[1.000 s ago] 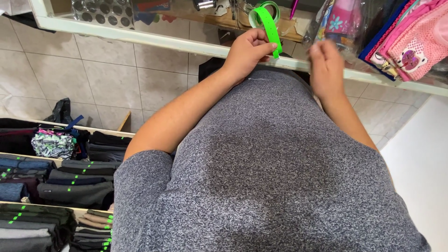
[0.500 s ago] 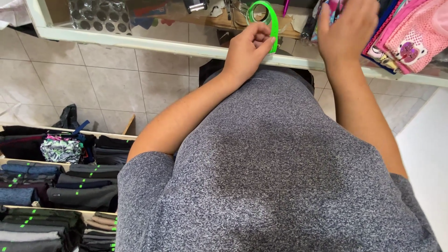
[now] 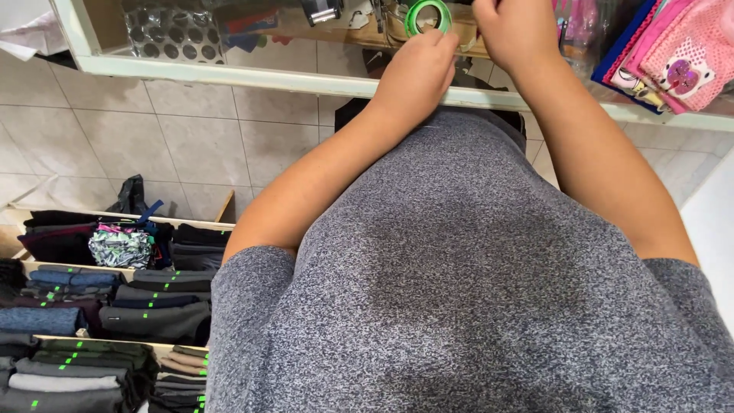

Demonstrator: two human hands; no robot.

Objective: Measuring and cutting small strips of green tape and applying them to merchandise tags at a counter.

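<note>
My left hand (image 3: 417,73) is closed around a bright green ring-shaped roll of tape (image 3: 428,15), held up over the edge of a glass-topped counter (image 3: 252,76). My right hand (image 3: 516,34) is right beside it at the top of the view, fingers curled and touching the roll's right side. Whether it pinches the tape end is hidden. My grey speckled shirt (image 3: 474,291) fills the lower middle of the view.
Pink and blue fabric bags (image 3: 673,61) hang at the top right. A studded silvery item (image 3: 164,34) lies inside the counter at the top left. Low shelves with folded dark clothes carrying green tags (image 3: 84,321) stand at the lower left on a tiled floor (image 3: 176,145).
My right hand has come in from the right and now meets the green roll. The left hand has lifted the roll slightly higher; the loose green strip seen earlier no longer hangs down.
</note>
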